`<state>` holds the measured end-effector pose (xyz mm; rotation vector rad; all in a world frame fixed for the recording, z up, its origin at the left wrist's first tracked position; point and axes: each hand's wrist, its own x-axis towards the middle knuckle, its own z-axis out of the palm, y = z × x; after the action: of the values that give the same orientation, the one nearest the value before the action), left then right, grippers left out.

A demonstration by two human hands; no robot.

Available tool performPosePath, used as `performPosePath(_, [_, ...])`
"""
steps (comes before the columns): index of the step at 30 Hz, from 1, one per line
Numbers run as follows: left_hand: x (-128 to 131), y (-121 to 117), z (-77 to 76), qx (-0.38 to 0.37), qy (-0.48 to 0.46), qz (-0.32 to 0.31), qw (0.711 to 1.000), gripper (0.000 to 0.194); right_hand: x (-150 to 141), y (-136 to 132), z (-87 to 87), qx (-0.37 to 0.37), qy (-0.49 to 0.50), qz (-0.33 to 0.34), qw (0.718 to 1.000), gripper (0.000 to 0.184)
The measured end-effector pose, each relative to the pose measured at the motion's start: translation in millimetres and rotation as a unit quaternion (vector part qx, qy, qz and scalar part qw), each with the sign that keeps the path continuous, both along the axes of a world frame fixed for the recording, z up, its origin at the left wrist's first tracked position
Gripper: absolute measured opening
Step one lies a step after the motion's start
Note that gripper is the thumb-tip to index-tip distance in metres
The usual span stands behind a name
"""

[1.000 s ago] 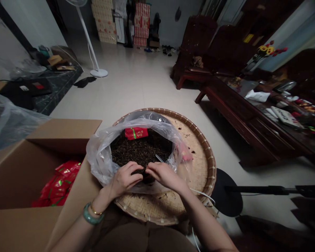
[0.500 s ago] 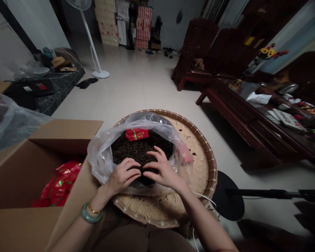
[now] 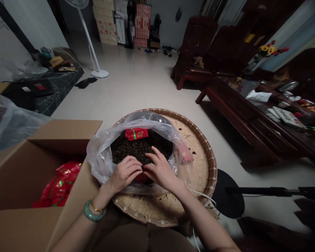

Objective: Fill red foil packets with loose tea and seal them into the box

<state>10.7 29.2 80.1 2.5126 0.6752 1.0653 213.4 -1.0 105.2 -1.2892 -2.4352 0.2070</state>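
Curving hands (image 3: 125,173) (image 3: 161,172) over bag's rim (image 3: 98,148)

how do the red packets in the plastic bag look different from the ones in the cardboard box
The bagged packets form a small, fairly neat group, while the boxed packets make a bigger, jumbled heap. The bagged packets lie on dark, dried loose material; the boxed packets are piled inside the cardboard box. The bagged packets lie roughly in line, whereas the boxed packets point various ways. Both are red with green markings.
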Motion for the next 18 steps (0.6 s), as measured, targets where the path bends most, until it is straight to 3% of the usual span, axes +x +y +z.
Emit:
performPosePath(6, [6.8, 0.1, -0.6, -0.033, -0.015, -0.032, 0.999, 0.012, -5.4, 4.8, -7.2, -0.067, -0.04, 0.028, 0.997, 0.015])
performPosePath(10, [9.1, 0.9, -8.6, -0.15, -0.056, -0.004, 0.987, 0.007, -1.1, 8.0, -7.1, -0.128, 0.037, 0.011, 0.991, 0.014])
performPosePath(14, [17.0, 2.1, -17.6, -0.373, -0.119, 0.079, 0.917, 0.034, 2.9, 11.9, -14.0, -0.187, 0.216, -0.047, 0.957, 0.01])
performPosePath(16, [22.0, 3.3, -20.7, -0.445, -0.137, 0.086, 0.881, 0.029, 3.5, 15.0, -17.7, -0.205, 0.291, -0.098, 0.929, 0.01])
performPosePath(18, [25.8, 4.7, -22.2, -0.48, -0.151, 0.096, 0.859, 0.019, 3.8, 18.5, -20.0, -0.223, 0.335, -0.138, 0.905, 0.023])
